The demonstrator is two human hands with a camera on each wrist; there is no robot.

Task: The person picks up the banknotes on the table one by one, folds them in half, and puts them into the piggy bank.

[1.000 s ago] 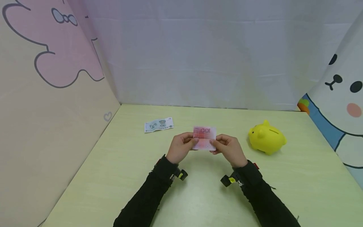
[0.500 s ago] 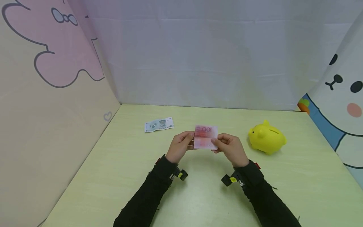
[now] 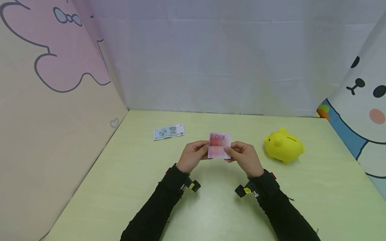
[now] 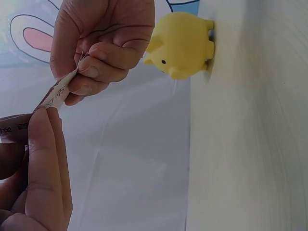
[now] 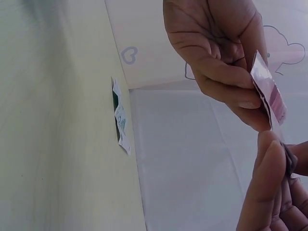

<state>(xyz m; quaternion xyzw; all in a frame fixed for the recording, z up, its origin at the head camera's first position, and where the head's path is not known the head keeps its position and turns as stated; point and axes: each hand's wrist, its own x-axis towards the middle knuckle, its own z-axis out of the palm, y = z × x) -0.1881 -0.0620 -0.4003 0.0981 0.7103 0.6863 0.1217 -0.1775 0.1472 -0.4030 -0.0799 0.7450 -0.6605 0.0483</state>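
Note:
A pink-red 100 banknote (image 3: pixel 219 145), nearly square and creased across, is held up over the middle of the table. My left hand (image 3: pixel 193 155) pinches its left edge, the thumb at that edge. From the other side my right hand (image 3: pixel 243 158) pinches the lower right part, thumb on the front. Seen in the left wrist view, the banknote (image 4: pixel 57 92) bends between my left hand (image 4: pixel 44 178) and my right hand (image 4: pixel 103 45). The right wrist view shows the banknote (image 5: pixel 268 94) nearly edge-on, folded layers visible along it.
A creased greenish banknote (image 3: pixel 169 132) lies at the back left of the pale table (image 3: pixel 217 207). On the right stands a yellow piggy bank (image 3: pixel 284 145) with a slot in its back. A white cloth (image 3: pixel 211 67) hangs behind the table; printed cloths flank it.
The left thumb has come off the front of the pink-red banknote to its left edge. The note has shifted slightly right and looks a little narrower. The right hand has barely moved.

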